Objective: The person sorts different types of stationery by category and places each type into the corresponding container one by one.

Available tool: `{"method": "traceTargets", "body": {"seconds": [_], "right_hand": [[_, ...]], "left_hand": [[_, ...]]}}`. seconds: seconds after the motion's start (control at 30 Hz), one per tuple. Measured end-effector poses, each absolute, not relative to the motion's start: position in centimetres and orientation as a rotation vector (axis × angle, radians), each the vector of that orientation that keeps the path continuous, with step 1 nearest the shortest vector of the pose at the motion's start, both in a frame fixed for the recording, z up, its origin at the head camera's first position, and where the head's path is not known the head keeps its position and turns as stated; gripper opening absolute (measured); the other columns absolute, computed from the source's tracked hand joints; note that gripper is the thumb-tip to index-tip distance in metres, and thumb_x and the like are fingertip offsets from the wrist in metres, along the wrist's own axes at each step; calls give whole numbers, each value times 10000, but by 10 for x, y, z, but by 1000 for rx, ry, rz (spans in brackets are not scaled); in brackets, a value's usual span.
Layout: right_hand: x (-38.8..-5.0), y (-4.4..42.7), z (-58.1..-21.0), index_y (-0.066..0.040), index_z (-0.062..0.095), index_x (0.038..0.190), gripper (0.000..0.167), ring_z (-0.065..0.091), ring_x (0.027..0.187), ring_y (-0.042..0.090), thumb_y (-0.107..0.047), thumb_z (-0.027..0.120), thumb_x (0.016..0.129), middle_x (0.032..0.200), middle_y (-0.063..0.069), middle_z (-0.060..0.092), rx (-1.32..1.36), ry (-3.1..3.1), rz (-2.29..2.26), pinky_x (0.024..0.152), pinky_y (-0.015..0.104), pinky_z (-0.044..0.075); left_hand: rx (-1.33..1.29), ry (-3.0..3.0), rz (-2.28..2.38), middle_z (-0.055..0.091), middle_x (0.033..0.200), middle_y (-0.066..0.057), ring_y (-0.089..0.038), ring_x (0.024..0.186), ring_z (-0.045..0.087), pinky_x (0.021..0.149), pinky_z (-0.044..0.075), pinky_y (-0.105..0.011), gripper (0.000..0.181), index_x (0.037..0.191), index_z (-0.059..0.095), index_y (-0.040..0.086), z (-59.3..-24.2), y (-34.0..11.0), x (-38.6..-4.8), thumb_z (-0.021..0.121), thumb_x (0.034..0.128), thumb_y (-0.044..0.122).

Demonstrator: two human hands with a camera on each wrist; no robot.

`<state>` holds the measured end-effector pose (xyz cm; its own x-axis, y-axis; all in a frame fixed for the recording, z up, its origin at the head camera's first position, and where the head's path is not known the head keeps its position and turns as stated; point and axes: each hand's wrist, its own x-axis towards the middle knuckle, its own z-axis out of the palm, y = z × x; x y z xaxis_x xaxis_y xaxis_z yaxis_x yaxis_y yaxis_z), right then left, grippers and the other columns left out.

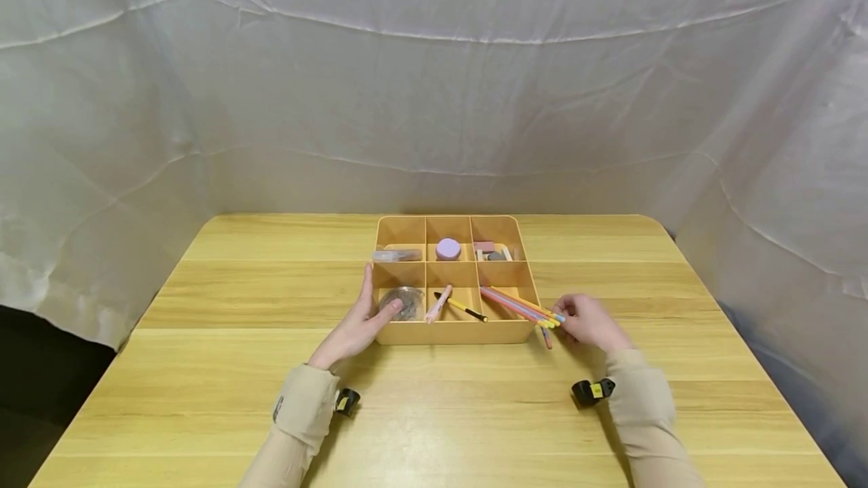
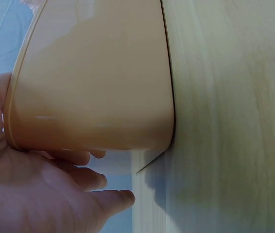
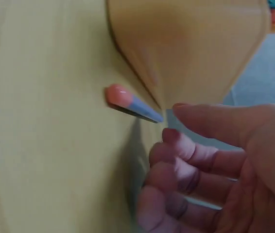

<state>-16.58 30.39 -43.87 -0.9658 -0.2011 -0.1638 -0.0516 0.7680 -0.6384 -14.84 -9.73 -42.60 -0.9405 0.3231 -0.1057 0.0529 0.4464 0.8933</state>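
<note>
My left hand [image 1: 359,326] grips the left wall of a tan divided organizer box [image 1: 454,333], its thumb over the front rim and its fingers along the outside. In the left wrist view the box's side wall [image 2: 94,77] fills the middle. My right hand [image 1: 588,320] is near the box's front right corner, fingers loosely bent, a gap between thumb and forefinger. Just ahead of those fingertips a blue marker with an orange-red end [image 3: 132,103] lies on the table by the box. Several coloured markers [image 1: 518,306] lean out of the front right compartment.
The front middle compartment holds a pink pen [image 1: 439,303] and a black and yellow pen [image 1: 466,309]. A round clear case [image 1: 407,300] lies front left. Behind are a purple round container [image 1: 448,249], a clear packet [image 1: 396,255] and small erasers [image 1: 484,246]. Grey cloth [image 1: 434,111] hangs behind the wooden table [image 1: 237,367].
</note>
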Motion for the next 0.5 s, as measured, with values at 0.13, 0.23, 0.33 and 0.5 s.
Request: {"method": "traceTargets", "body": {"seconds": [0.13, 0.23, 0.33, 0.5], "right_hand": [[-164, 301, -440, 20, 625, 923, 77, 583, 614, 148, -3, 551, 929, 745, 86, 636, -133, 2700, -972, 549, 277, 518], [-164, 300, -439, 23, 637, 923, 81, 585, 625, 149, 17, 558, 906, 763, 90, 634, -104, 2699, -960, 560, 278, 522], [-163, 299, -438, 36, 650, 939, 113, 583, 634, 148, 40, 568, 861, 802, 106, 639, -93, 2699, -943, 561, 278, 522], [-163, 297, -437, 60, 661, 985, 173, 581, 667, 147, 37, 588, 830, 875, 139, 660, -87, 2698, -914, 584, 271, 524]], "left_hand": [[329, 2440, 1497, -276, 1653, -176, -379, 1563, -119, 1281, -3, -552, 925, 1553, -278, 63, -426, -97, -149, 460, 1071, 344], [331, 2441, 1498, -275, 1653, -182, -386, 1562, -111, 1280, 2, -554, 926, 1553, -277, 59, -426, -98, -149, 461, 1071, 342], [330, 2441, 1493, -276, 1652, -183, -390, 1562, -107, 1280, 7, -555, 926, 1552, -279, 57, -426, -97, -149, 460, 1071, 342], [328, 2445, 1487, -277, 1650, -186, -391, 1562, -109, 1280, 9, -554, 924, 1553, -270, 40, -426, -97, -149, 458, 1072, 342]]}}
